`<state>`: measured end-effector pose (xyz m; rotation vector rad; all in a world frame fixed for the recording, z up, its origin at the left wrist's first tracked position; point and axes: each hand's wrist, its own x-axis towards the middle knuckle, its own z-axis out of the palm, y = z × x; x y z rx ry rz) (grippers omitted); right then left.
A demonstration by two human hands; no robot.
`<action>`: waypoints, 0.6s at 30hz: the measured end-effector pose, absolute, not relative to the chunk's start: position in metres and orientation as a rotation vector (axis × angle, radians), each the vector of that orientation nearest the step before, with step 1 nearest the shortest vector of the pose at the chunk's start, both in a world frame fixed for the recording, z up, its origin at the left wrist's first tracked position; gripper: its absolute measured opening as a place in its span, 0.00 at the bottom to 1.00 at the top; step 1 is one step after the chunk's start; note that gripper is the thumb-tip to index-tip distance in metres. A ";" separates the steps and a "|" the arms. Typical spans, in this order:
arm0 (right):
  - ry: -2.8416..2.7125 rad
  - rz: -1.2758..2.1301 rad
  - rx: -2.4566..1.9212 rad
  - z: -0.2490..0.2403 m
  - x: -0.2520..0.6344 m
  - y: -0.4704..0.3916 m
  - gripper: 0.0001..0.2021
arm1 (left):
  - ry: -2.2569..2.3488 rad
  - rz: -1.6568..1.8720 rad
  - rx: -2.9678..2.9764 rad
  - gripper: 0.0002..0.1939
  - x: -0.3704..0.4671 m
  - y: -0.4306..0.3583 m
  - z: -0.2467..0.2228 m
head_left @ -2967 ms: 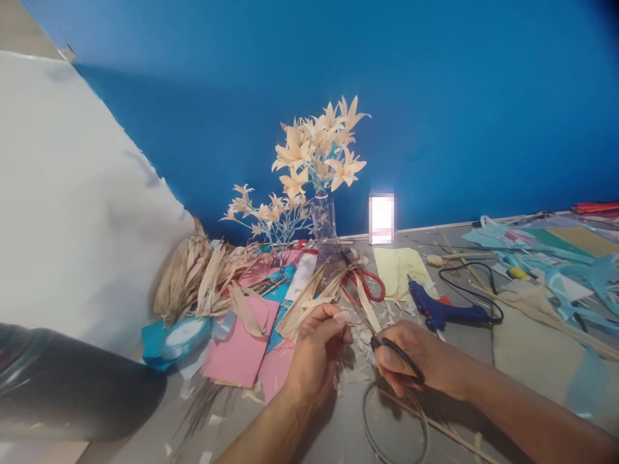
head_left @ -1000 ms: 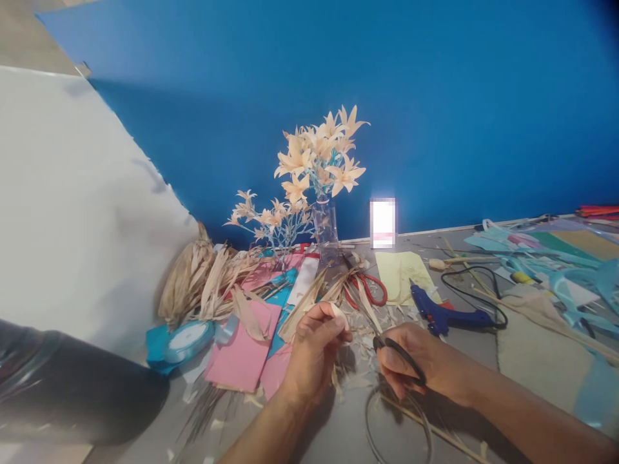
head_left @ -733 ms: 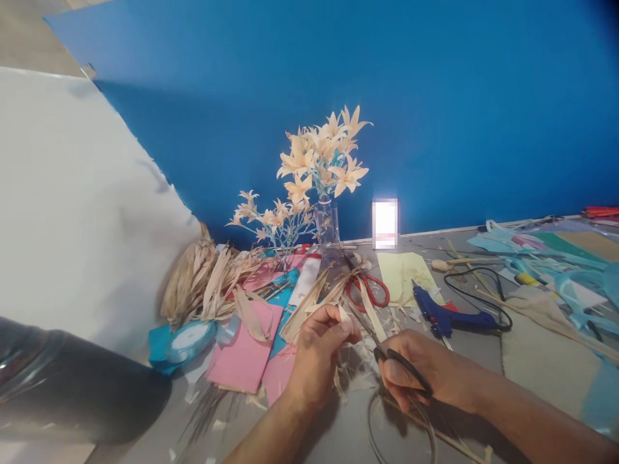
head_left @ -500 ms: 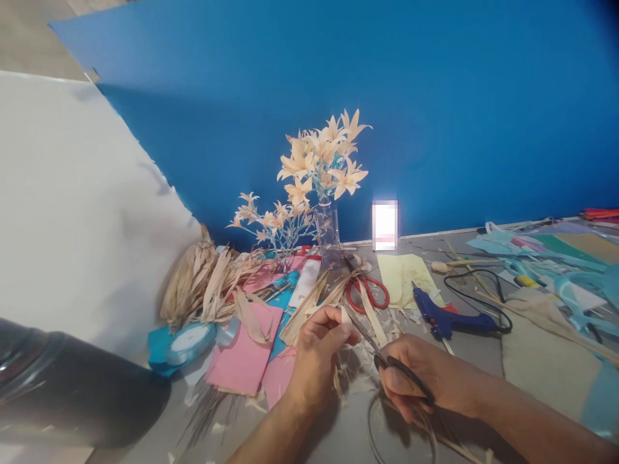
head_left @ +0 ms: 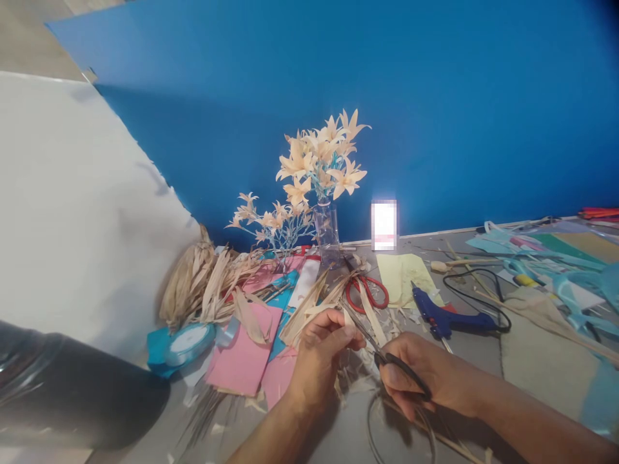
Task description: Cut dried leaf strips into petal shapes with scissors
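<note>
Now, at lower centre, I see the black-handled scissors (head_left: 370, 338) nearer the pale piece (head_left: 347, 317) than a second ago. My left hand (head_left: 316, 364) pinches that piece; my right hand (head_left: 411, 364) grips the scissors.

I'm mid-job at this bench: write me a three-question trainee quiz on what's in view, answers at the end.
1. Multiple choice: what holds the black-handled scissors?
A) the left hand
B) the right hand
C) neither hand

2. True or false: in the picture, the glue gun lies to the right of the red-handled scissors.

3. Fill in the colour: the backdrop behind the taller flowers is ____.

Key: 1 B; 2 true; 3 blue
</note>
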<state>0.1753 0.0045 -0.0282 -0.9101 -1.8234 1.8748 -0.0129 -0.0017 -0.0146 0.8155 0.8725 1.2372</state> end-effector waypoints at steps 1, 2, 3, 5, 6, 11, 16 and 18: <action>-1.828 1.872 -0.912 -0.027 0.175 0.005 0.29 | 0.869 1.231 0.816 0.07 -0.013 -0.002 -0.015; -1.828 1.870 -0.915 -0.027 0.176 0.005 0.29 | 0.866 1.227 0.814 0.07 -0.013 -0.002 -0.015; -1.828 1.870 -0.920 -0.028 0.176 0.005 0.29 | 0.863 1.224 0.812 0.08 -0.013 -0.001 -0.016; -1.829 1.867 -0.931 -0.030 0.177 0.006 0.28 | 0.861 1.219 0.809 0.08 -0.014 -0.001 -0.016; -1.830 1.865 -0.930 -0.032 0.178 0.006 0.28 | 0.862 1.218 0.808 0.08 -0.014 -0.001 -0.017; -1.783 1.898 -0.928 -0.040 0.179 0.005 0.26 | 0.866 1.216 0.795 0.08 -0.014 -0.001 -0.018; -1.784 1.894 -0.907 -0.042 0.180 0.005 0.26 | 0.868 1.220 0.784 0.07 -0.013 -0.001 -0.018; -1.798 1.888 -0.910 -0.041 0.179 0.005 0.26 | 0.873 1.220 0.779 0.08 -0.014 -0.001 -0.018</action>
